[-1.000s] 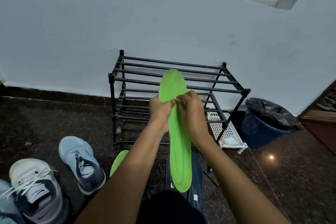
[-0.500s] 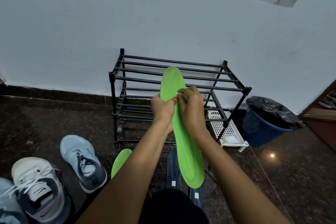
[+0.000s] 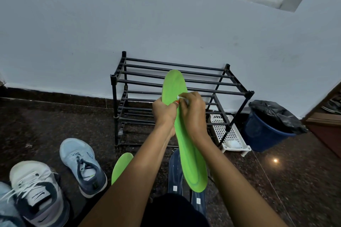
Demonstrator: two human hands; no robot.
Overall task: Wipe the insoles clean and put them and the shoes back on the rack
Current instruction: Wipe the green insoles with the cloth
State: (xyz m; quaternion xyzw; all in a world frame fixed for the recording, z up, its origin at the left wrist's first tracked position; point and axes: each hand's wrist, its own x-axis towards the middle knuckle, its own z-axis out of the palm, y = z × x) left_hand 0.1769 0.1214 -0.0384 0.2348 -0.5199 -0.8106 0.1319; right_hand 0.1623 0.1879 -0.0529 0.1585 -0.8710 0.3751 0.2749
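Note:
A long bright green insole [image 3: 190,155] is held upright in front of the black shoe rack [image 3: 238,94]. My left hand [image 3: 163,111] grips its left edge near the middle. My right hand [image 3: 192,114] pinches a small white wipe [image 3: 181,97] against the insole's upper surface. A second green insole [image 3: 120,167] lies on the floor, partly hidden by my left forearm. Two dark blue insoles [image 3: 175,173] lie on the floor beneath the held one. A light blue sneaker [image 3: 82,166] and a white and grey sneaker [image 3: 36,192] sit at the lower left.
The rack's shelves stand bare against the white wall. A white perforated tray [image 3: 224,131] holding a white wad lies right of the rack. A blue bin [image 3: 263,134] with a black liner stands further right. Dark speckled floor surrounds everything. Another shoe [image 3: 6,210] shows at the lower left corner.
My right hand with the wipe has slid up the insole towards its toe end. The insole's lower end has swung slightly to the right.

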